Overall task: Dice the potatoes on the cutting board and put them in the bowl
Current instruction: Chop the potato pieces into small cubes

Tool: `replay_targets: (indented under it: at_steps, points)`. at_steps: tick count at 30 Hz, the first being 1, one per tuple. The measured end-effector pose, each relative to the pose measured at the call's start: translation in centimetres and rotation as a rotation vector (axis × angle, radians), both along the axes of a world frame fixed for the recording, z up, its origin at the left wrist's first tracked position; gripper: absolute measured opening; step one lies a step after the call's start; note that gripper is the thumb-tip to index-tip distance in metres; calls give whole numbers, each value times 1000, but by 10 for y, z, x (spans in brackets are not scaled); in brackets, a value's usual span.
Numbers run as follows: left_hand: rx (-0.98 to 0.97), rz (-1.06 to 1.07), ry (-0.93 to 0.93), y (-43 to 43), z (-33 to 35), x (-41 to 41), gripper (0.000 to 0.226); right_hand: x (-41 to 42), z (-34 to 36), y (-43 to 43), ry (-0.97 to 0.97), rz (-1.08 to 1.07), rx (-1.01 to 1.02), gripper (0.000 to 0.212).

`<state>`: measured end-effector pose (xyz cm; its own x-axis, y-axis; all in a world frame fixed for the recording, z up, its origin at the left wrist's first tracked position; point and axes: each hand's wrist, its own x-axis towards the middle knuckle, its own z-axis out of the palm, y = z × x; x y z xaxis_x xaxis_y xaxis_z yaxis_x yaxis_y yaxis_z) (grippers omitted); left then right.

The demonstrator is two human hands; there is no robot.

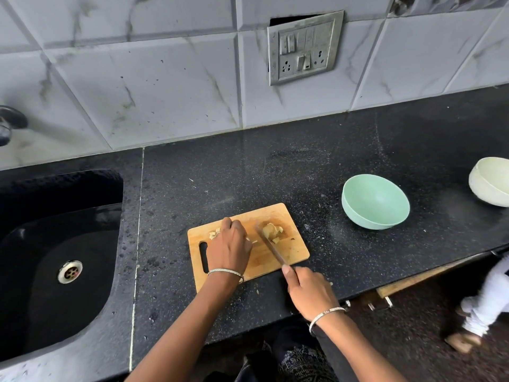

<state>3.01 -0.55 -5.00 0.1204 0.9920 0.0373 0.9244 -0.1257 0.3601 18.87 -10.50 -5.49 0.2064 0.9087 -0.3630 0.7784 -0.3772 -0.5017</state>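
A wooden cutting board (292, 250) lies on the black counter. Pale potato pieces (272, 231) are heaped near its far right part, and a few more potato pieces (214, 234) show beside my left hand. My left hand (230, 246) rests palm down on the board, fingers curled over potato pieces I cannot see well. My right hand (309, 292) grips a knife (271, 246) whose blurred blade lies just left of the heap. An empty mint-green bowl (375, 201) stands on the counter to the right of the board.
A black sink (55, 257) with a metal drain is at the left, a tap at the far left edge. A cream bowl (491, 181) sits at the far right. A tiled wall with a socket plate (304, 48) runs behind. Another person's legs are at the lower right.
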Motion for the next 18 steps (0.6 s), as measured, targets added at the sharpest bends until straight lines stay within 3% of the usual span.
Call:
replay_targets:
  at_steps: [5,10,13,18]
  points:
    - [49,20,-102,8,1,-2,16,-12,-4,-2,70,53,-31,53]
    - [66,40,-100,13,-2,1,25,1,5,5,91,-46,91,57]
    - [15,-37,-144,13,-6,7,19,11,9,8,95,-87,148,56]
    - [-13,-138,-196,16,-10,22,30,17,13,10,117,-154,179,52]
